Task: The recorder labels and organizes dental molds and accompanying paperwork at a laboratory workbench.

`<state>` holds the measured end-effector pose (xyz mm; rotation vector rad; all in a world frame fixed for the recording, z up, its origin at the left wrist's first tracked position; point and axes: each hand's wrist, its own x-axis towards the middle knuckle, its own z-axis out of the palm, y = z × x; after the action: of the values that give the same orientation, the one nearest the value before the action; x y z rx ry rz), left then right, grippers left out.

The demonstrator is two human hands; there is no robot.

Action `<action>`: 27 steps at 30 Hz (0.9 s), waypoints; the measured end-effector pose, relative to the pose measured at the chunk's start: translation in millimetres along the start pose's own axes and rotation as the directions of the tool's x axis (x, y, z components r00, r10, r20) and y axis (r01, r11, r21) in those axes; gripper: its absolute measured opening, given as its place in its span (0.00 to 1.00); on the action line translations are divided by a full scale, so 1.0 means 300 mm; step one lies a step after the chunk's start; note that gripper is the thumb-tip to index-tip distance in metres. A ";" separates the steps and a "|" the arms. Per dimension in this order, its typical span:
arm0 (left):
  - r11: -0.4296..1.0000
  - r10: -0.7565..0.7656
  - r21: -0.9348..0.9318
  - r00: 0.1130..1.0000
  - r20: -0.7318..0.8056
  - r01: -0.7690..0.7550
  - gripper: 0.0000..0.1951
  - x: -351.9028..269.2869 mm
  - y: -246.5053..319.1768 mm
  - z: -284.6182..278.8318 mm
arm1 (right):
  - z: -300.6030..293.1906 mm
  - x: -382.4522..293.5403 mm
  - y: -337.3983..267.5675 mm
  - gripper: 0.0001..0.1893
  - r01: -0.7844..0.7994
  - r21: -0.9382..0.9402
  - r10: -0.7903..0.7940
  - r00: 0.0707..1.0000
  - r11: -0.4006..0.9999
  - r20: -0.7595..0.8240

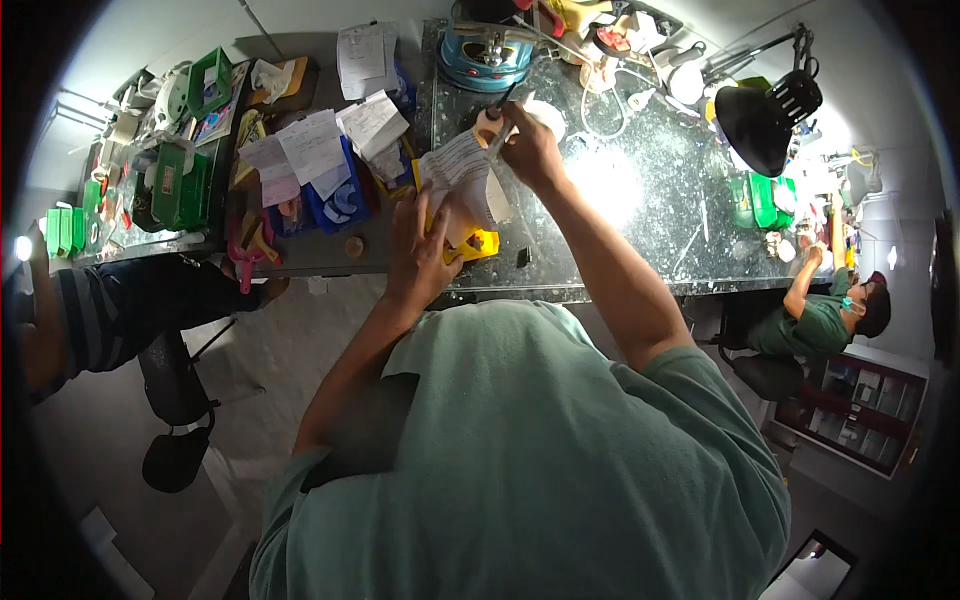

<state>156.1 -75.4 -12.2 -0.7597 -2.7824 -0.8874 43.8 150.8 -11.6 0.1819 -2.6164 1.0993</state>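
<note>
My left hand (421,244) lies against a yellow tray (480,246) and a printed paper sheet (457,169), its fingers spread; whether it grips either cannot be made out. Above the sheet's upper right corner, my right hand (531,146) pinches a thin translucent piece (498,144), blurred in outline. Beside those fingertips is a small peach-coloured round container (487,126), with a dark slim-handled tool (504,99) slanting up from it, partly behind the hand. A white round object (546,118) sits just beyond my right hand.
Blue trays (341,199) with papers and dental casts stand at left, near a pink dustpan-like scoop (246,244). A blue round machine (484,60) stands at the back. A black desk lamp (761,124) overhangs the right. People sit at both sides, one by a green bin (769,199).
</note>
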 end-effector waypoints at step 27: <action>0.944 0.030 -0.327 0.997 -0.065 -0.050 0.25 0.035 -0.059 0.015 | -0.050 -0.210 -0.117 0.14 -0.295 0.277 0.285 0.956 0.915 0.076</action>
<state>138.5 -80.8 -22.0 -0.8149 -2.5878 -1.3640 115.0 137.1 1.9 -0.1360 -2.5577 1.5883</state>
